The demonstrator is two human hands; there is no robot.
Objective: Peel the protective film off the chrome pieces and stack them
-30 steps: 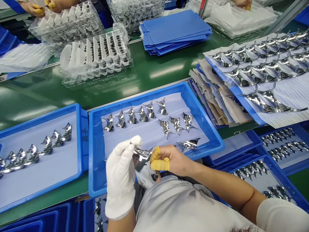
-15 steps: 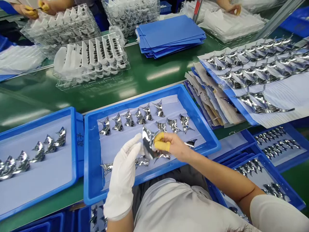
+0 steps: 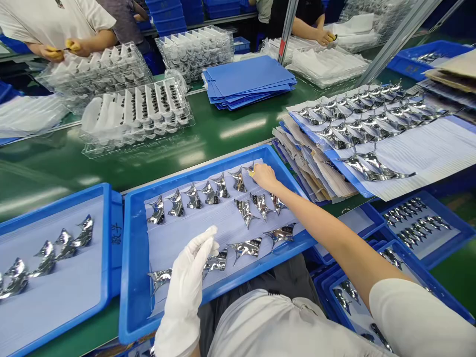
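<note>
My left hand [image 3: 189, 277], in a white glove, hovers above the front left of a blue tray [image 3: 128, 248]. Its fingers are bent and drawn together with nothing seen in them. At the tray's far right corner, my right hand [image 3: 265, 177], with yellow finger covers, grips a curved, pointed chrome part [image 3: 250, 168]. My fingers hide most of that part, and I cannot tell whether it touches the liner. Several similar chrome parts lie in rows on the white liner, among them one chrome piece [image 3: 238, 180] just left of my right hand. My right forearm partly covers another [image 3: 277, 203].
A second blue tray [image 3: 106, 248] with chrome parts stands at left. To the right, a lined blue sheet [image 3: 439, 148] bears rows of larger chrome parts beside stacked worn sheets [image 3: 308, 163]. Clear plastic trays [image 3: 137, 111] and blue sheets [image 3: 247, 77] lie behind. Co-workers' hands [image 3: 65, 48] show beyond.
My right hand has carried the chrome part from in front of my left hand to the tray's far right corner. My left hand has let go of it. The view has tilted up.
</note>
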